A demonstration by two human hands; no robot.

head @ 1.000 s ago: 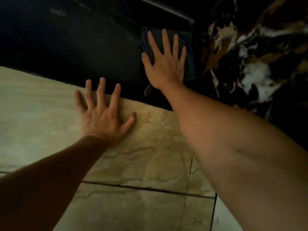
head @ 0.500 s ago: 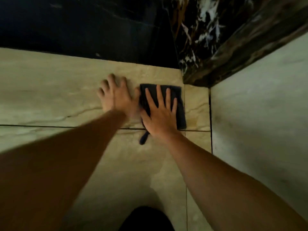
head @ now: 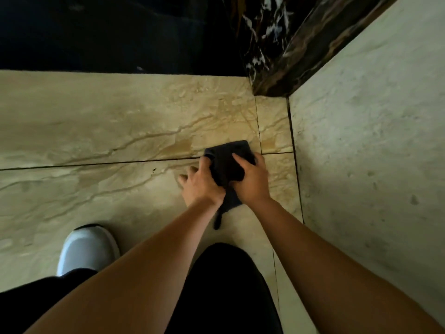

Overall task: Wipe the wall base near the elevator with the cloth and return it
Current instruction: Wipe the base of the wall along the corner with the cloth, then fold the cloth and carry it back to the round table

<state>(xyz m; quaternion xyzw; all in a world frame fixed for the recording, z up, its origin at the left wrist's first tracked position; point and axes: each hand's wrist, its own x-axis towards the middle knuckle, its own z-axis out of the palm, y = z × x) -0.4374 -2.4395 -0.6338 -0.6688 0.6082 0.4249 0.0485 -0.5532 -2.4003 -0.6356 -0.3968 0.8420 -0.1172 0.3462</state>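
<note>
A dark folded cloth (head: pixel 226 160) is lifted just above the beige marble floor (head: pixel 108 131), with a small loop hanging from its near corner. My right hand (head: pixel 251 182) grips its right side, thumb on top. My left hand (head: pixel 201 186) holds its left edge, the other fingers spread toward the floor. The black wall base (head: pixel 108 39) runs along the top of the view, well beyond the cloth. A black-and-white veined marble corner (head: pixel 272 56) stands at the upper right.
A pale stone wall (head: pixel 373 153) rises on the right, close to my right hand. My white shoe (head: pixel 86 249) and dark trouser legs (head: pixel 226 285) fill the lower part of the view. Tile joints cross the floor under the cloth.
The cloth came off the black wall base down to the floor, then toward me. My flat right hand has closed on it, and my left hand has taken its left edge.
</note>
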